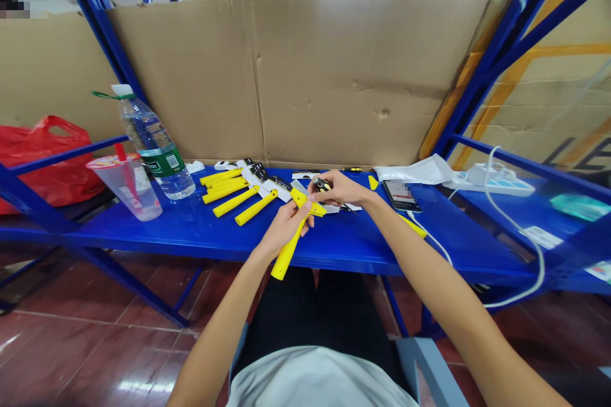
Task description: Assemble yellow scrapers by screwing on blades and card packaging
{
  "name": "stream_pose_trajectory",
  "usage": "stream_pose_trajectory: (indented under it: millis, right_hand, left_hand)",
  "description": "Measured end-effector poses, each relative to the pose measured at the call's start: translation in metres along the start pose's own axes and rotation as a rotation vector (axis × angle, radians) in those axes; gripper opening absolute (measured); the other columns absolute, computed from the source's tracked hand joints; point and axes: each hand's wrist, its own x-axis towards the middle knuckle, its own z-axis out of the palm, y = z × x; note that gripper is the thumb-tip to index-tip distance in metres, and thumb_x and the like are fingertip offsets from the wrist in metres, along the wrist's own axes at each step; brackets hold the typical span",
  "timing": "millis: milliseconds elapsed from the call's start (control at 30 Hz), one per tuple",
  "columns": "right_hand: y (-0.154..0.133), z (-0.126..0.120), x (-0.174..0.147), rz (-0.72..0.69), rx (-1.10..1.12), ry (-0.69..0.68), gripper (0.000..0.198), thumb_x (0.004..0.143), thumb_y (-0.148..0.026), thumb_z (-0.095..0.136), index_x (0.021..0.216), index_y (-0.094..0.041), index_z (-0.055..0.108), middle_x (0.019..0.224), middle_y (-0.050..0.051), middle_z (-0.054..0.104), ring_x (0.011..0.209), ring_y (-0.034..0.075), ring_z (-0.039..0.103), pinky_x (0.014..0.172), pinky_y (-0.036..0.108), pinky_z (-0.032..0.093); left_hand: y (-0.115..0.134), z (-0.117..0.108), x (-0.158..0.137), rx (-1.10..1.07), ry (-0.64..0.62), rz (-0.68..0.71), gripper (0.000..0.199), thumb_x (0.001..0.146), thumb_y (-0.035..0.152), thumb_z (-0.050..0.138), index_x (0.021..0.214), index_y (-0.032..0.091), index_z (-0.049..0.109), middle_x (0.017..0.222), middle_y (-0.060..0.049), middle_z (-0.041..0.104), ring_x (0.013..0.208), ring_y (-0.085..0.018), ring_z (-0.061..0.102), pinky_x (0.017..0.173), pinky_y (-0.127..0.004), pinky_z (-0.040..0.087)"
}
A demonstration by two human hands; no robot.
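My left hand (286,224) is closed around a yellow T-shaped scraper handle (286,257), its grip pointing down toward my lap over the table's front edge. Above the handle's wide head, my right hand (340,188) is closed on a black-and-yellow screwdriver (323,185). Its fingertips meet the head near my left thumb. Much of the screwdriver is hidden by my fingers. To the left, several yellow-handled scrapers (258,206) with black-and-white printed ends lie in a row on the blue table (200,232).
A water bottle (160,152) and a plastic cup (131,187) with a red straw stand at left, near a red bag (48,162). At right lie a phone (401,194) with a white cable (436,241), a white plastic bag (415,172) and a power strip (501,183). Cardboard (329,76) walls the back.
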Motion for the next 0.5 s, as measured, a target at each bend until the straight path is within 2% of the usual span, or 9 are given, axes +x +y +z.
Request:
stream_pose_trajectory:
  millis: [133, 300, 500]
  right_hand:
    - [0.0030, -0.0009, 0.0009, -0.002, -0.001, -0.001, 0.041, 0.079, -0.047, 0.095, 0.098, -0.017, 0.075, 0.060, -0.007, 0.058, 0.043, 0.006, 0.043, 0.039, 0.020, 0.032]
    - [0.0017, -0.0017, 0.0002, -0.027, -0.027, -0.009, 0.044, 0.087, -0.049, 0.090, 0.116, -0.019, 0.074, 0.058, -0.010, 0.054, 0.043, 0.007, 0.042, 0.039, 0.019, 0.032]
    - [-0.0009, -0.0029, -0.0017, -0.008, -0.015, -0.027, 0.043, 0.087, -0.049, 0.090, 0.112, -0.018, 0.073, 0.059, -0.008, 0.056, 0.042, 0.006, 0.043, 0.038, 0.019, 0.032]
  left_hand:
    - [0.0011, 0.0014, 0.0000, -0.011, -0.002, 0.004, 0.056, 0.092, 0.071, 0.077, 0.098, 0.017, 0.062, 0.075, -0.001, 0.067, 0.049, -0.008, 0.052, 0.049, -0.025, 0.034]
    - [0.0032, 0.0040, -0.0002, -0.069, 0.033, -0.022, 0.053, 0.092, 0.066, 0.078, 0.103, 0.016, 0.063, 0.074, -0.001, 0.069, 0.048, -0.009, 0.053, 0.048, -0.025, 0.033]
    - [0.0037, 0.0039, -0.0003, -0.078, 0.033, -0.033, 0.046, 0.096, 0.059, 0.076, 0.102, 0.016, 0.062, 0.074, -0.002, 0.070, 0.047, -0.009, 0.053, 0.048, -0.025, 0.033]
